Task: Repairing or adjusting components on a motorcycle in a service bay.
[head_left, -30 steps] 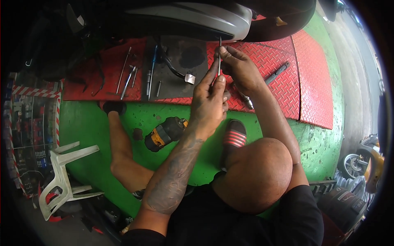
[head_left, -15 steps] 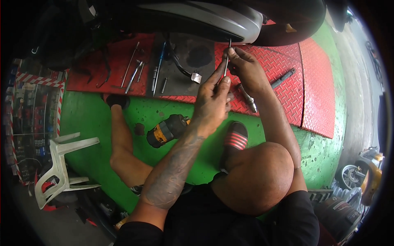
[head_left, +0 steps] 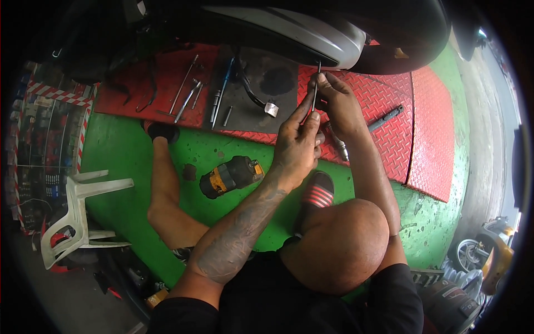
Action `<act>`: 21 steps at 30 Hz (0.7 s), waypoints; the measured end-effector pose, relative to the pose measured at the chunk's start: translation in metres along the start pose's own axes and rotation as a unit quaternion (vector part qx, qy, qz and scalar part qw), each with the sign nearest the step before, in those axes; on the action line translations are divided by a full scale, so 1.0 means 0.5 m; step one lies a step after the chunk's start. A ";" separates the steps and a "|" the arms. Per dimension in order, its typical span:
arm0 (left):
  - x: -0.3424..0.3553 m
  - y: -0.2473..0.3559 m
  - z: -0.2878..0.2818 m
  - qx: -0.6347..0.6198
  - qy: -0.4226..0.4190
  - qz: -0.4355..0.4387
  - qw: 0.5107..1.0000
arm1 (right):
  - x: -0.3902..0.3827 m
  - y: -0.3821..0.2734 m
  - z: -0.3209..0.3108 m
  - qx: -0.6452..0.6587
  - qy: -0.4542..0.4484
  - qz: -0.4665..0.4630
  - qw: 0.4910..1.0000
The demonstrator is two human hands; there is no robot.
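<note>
- A grey body panel (head_left: 334, 44) spans the top centre of the frame, its lower edge just above the hands; dark bodywork beside it fills the upper right.
- Beneath lies a red platform (head_left: 431, 128) with a dark plate (head_left: 258, 58) set in its upper-centre part.
- On the green floor (head_left: 128, 150), left of centre, lies a black-and-yellow object (head_left: 233, 175); a white plastic chair (head_left: 78, 211) stands at lower left.
- The right forearm crosses in front of the platform, hiding part of what lies between a dark bar-shaped tool (head_left: 389, 116) and a silver-ended tool (head_left: 340, 147); whether these join underneath cannot be told.
- The thin metal rod (head_left: 316, 93) stands steeply in the upper centre, its top at the panel's lower edge; whether it enters the panel is unclear.
- The left hand (head_left: 299, 143) reaches up from lower centre, its grip closed around the rod's lower part, thumb on top and index finger stretched along it.
- The right hand (head_left: 336, 103) comes in from the right, bent at the wrist, its grip pinching the rod higher up.
- Counted: one rod, two hands on it, one chair, one black-and-yellow object, one blue-shafted tool (head_left: 227, 80) and one short silver bar (head_left: 228, 116) on the plate.
</note>
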State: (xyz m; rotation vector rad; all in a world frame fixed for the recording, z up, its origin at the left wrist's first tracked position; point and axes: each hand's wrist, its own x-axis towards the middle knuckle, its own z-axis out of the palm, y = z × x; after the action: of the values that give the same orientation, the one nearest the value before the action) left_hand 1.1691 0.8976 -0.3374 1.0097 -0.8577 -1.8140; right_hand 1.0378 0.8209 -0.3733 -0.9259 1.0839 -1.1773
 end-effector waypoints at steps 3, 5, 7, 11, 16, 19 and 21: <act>-0.004 -0.003 0.001 0.023 0.047 -0.032 0.998 | -0.010 -0.007 0.000 0.010 0.002 0.022 1.000; -0.009 0.009 -0.009 0.023 0.015 -0.041 0.999 | -0.013 -0.015 0.001 0.031 -0.015 0.025 0.999; -0.011 0.028 -0.024 -0.017 -0.057 -0.053 0.997 | -0.017 -0.022 0.002 0.049 -0.033 0.025 0.998; -0.010 0.059 -0.050 -0.027 -0.057 -0.057 0.996 | -0.011 -0.022 0.014 0.033 -0.032 0.003 0.999; -0.008 0.024 -0.036 -0.050 -0.040 -0.065 0.996 | -0.004 -0.011 0.013 0.083 -0.023 0.018 0.996; -0.007 0.023 -0.041 -0.066 -0.074 -0.064 0.993 | -0.006 -0.012 -0.001 0.048 -0.041 0.017 0.998; -0.007 0.040 -0.053 -0.053 -0.050 -0.076 0.994 | -0.005 -0.011 -0.003 0.015 -0.022 0.014 1.000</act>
State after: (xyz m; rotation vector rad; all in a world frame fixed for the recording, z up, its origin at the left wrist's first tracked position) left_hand 1.2005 0.8889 -0.3308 0.9438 -0.7538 -2.0310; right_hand 1.0350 0.8227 -0.3680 -0.9065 1.0387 -1.1426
